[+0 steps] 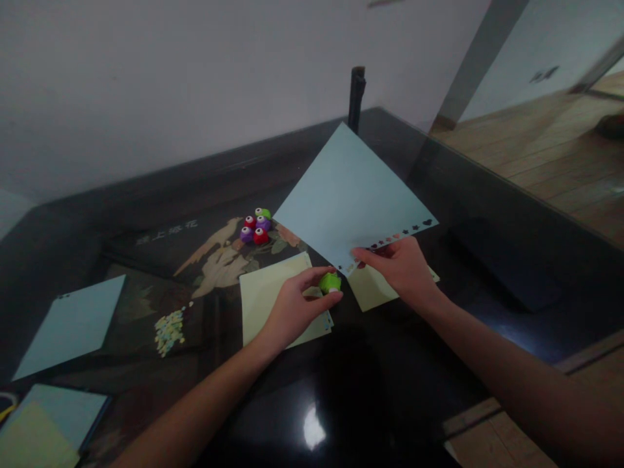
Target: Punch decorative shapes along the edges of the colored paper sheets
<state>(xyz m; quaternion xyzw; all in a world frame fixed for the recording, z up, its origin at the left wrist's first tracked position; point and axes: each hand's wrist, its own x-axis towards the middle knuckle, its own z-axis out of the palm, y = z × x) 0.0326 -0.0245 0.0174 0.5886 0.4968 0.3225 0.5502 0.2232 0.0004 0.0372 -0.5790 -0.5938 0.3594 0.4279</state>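
My right hand (397,266) pinches a light blue paper sheet (353,188) by its lower edge, where a row of small hearts and stars is cut out. The sheet is held up at a slant over the table. Between the thumb and fingers of my left hand (297,302) is a green craft punch (330,283), close to the sheet's lower left corner. Whether the paper sits inside the punch, I cannot tell. Below the left hand lie pale yellow sheets (260,299); another yellow sheet (365,289) shows under the right hand.
Several red, purple and green punches with eye shapes (256,226) cluster behind the yellow sheets. Tiny paper cut-outs (169,333) are heaped at the left. A blue sheet (78,325) lies farther left, with a paper stack (58,416) nearer. A dark post (357,94) rises at the table's back.
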